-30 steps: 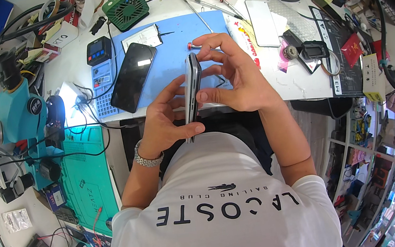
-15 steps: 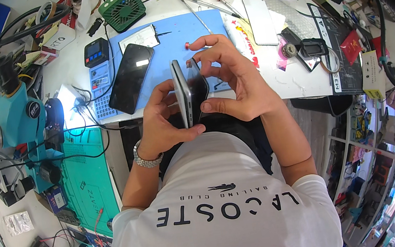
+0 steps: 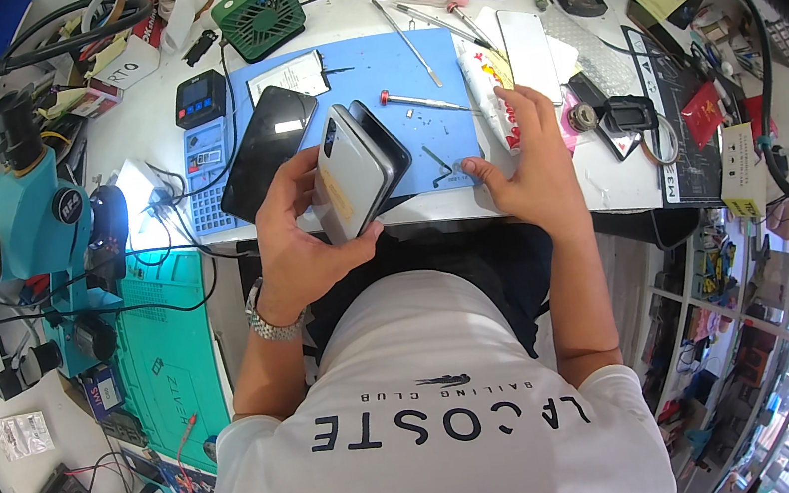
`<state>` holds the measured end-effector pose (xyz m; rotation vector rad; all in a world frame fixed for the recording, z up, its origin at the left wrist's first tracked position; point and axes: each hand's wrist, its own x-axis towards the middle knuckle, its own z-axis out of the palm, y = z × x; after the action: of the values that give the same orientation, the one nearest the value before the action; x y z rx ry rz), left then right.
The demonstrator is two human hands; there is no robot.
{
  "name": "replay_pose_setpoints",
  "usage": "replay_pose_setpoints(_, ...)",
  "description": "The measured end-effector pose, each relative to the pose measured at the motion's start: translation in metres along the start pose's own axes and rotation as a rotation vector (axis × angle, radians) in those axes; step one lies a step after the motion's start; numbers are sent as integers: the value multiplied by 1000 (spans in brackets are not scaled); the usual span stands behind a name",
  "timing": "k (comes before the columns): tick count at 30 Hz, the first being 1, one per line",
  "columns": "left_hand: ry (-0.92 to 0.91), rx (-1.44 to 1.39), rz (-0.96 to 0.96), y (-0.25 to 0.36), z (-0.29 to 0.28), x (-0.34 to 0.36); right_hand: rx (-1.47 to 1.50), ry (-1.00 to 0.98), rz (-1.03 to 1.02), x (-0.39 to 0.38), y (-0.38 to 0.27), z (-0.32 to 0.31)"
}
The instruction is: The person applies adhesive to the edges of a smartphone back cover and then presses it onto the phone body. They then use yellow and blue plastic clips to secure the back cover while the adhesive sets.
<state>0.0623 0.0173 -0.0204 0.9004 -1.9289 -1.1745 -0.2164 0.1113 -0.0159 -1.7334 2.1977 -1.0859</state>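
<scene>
My left hand point(image 3: 300, 255) grips a silver phone point(image 3: 342, 183), its pale back with a tan strip facing up and a dark panel point(image 3: 382, 137) splayed from it at the top. My right hand point(image 3: 536, 176) is open at the mat's right edge, fingers apart, near a white packet with red print point(image 3: 484, 93). Whether it touches the desk I cannot tell. The blue mat point(image 3: 399, 64) bears a screwdriver point(image 3: 419, 100) and a small dark bent tool point(image 3: 443, 164). A black phone point(image 3: 251, 156) lies beside my left hand, partly behind it.
A teal microscope point(image 3: 39, 226) with cables stands left, over a green mat point(image 3: 168, 359). At the back are a green fan point(image 3: 257, 19), a small black device point(image 3: 197, 98) and pen-like tools point(image 3: 406, 38). A white slab point(image 3: 528, 51) and black tray point(image 3: 674, 116) sit right, shelving point(image 3: 748, 318) below.
My right hand has left the phone and moved right, opening out. My left hand has shifted left with the phone, tilting it so its back faces up. The screwdriver has come into view.
</scene>
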Motion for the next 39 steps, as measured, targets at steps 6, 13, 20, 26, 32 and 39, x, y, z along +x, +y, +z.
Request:
replay_pose_setpoints(6, 60, -20, 16, 1, 3, 2, 336, 207, 258, -4, 20, 23)
replay_pose_setpoints(13, 45, 66, 76, 4, -1, 1, 1337, 588, 166, 7, 33, 8)
replay_pose_setpoints(20, 27, 158, 156, 9, 1, 3, 1452, 674, 193, 14, 11, -13)
replay_pose_setpoints(26, -54, 213, 192, 10, 0, 1, 1548, 595, 143, 16, 3, -23)
replay_pose_setpoints(32, -85, 217, 239, 15, -2, 4, 1236, 546, 101, 10, -17, -25)
replay_pose_setpoints(39, -86, 258, 246, 15, -3, 4, 1105, 434, 153, 5, -18, -24)
